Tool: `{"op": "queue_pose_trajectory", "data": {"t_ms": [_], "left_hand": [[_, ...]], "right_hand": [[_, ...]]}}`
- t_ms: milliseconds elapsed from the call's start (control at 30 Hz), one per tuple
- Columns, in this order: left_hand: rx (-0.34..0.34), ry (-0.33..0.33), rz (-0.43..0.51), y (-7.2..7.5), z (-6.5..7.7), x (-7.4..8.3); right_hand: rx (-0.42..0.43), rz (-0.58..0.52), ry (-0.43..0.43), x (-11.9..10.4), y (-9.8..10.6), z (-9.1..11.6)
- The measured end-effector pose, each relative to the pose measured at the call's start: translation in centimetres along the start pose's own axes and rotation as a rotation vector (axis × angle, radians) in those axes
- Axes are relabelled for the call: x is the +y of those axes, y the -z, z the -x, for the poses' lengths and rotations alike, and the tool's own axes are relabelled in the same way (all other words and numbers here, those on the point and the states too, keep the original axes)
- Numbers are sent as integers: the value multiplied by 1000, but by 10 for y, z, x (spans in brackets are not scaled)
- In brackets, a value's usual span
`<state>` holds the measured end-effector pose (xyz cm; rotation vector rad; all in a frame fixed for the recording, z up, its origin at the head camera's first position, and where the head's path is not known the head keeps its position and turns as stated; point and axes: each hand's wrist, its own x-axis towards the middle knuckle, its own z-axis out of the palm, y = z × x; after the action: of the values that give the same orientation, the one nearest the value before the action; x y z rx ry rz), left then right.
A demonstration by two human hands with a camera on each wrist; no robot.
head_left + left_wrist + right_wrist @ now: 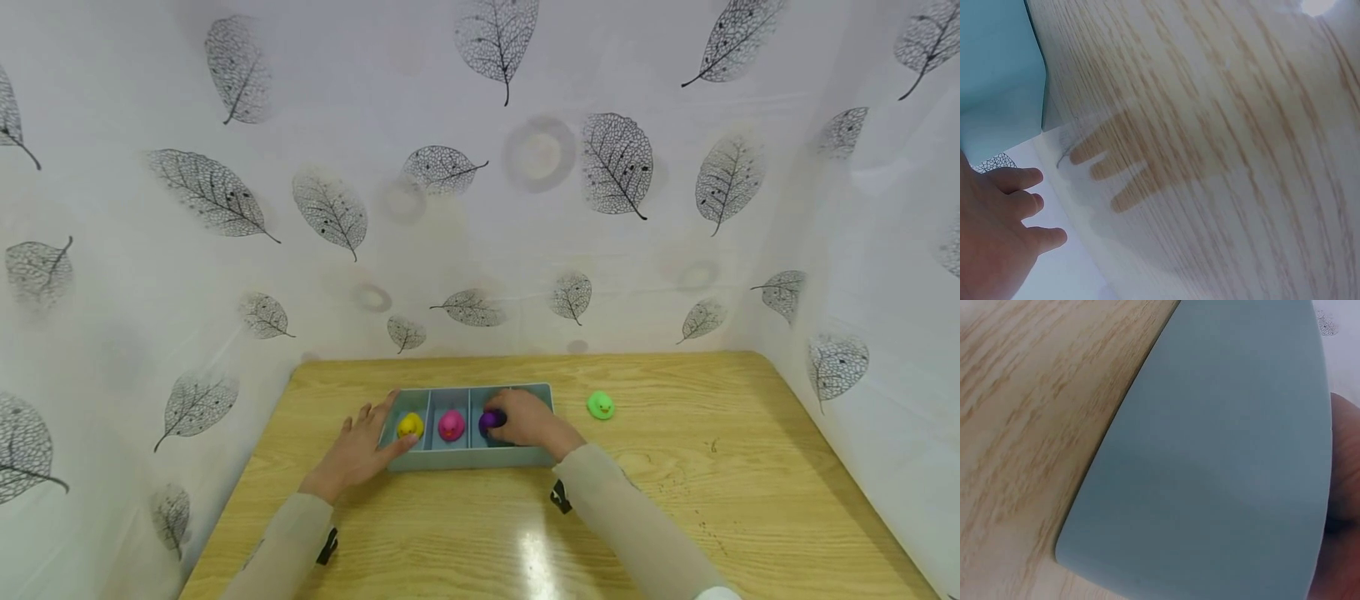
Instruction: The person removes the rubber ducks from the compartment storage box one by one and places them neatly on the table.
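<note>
A grey-blue box [472, 458] with three compartments in a row lies on the wooden table. In its left compartment sits a yellow rubber duck [410, 426], and in the middle one a pink rubber duck [451, 425]. My right hand [527, 417] reaches into the right compartment and pinches a purple rubber duck [491, 420], partly covered by the fingers. At the box's left end my left hand [358, 448] rests with fingers spread, its thumb over the front corner near the yellow duck. The box's wall [1210, 456] hides most of the right hand in the right wrist view.
A green rubber duck [601, 406] sits on the table to the right of the box. The wood-grain table [450, 533] extends in front and to both sides. Behind it hangs a white cloth [487, 242] printed with dark leaves, which also lines both sides.
</note>
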<state>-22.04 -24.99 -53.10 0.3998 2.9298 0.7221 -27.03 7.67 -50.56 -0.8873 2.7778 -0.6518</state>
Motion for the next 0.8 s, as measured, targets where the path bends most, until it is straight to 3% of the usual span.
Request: {"op": "queue_pose_trajectory", "data": {"t_ms": [800], "left_hand": [[0,-1,-11,1,1,1]], "right_hand": [[47,0,39,-2,11,10]]}}
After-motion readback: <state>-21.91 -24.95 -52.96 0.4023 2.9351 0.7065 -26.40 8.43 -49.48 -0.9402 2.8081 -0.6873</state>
